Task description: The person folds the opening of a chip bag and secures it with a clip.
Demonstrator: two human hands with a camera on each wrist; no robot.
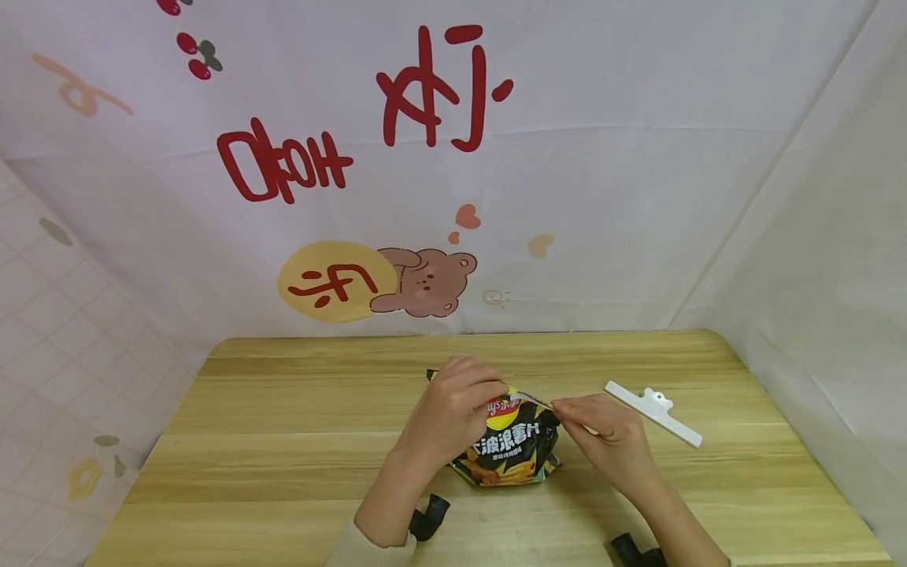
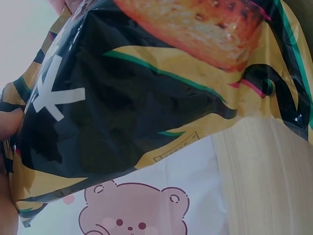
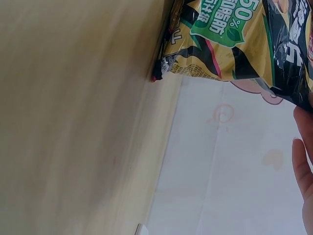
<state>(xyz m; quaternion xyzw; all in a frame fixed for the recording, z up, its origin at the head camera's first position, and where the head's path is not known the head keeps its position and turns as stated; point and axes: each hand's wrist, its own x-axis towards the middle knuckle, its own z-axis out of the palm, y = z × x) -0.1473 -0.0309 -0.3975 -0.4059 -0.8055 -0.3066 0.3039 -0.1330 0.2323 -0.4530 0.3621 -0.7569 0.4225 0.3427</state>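
A black and yellow bag of potato chips [image 1: 516, 453] stands on the table, its printed front towards me. My left hand [image 1: 457, 405] grips the top edge of the bag on the left side and covers part of the front. With thumb and fingertips, my right hand [image 1: 611, 431] pinches the top right corner. Between the hands the top edge runs as a taut slanting line. The left wrist view shows the bag's dark side [image 2: 122, 98] up close, and in the right wrist view its green label [image 3: 227, 22] shows near the fingers [image 3: 304, 132].
A white bar clip [image 1: 655, 413] with a bear-shaped handle lies on the wooden table [image 1: 298, 441], right of my right hand. Black wrist-worn pieces [image 1: 430, 517] show under both forearms. A white printed cloth [image 1: 602, 197] hangs behind the table and along its sides.
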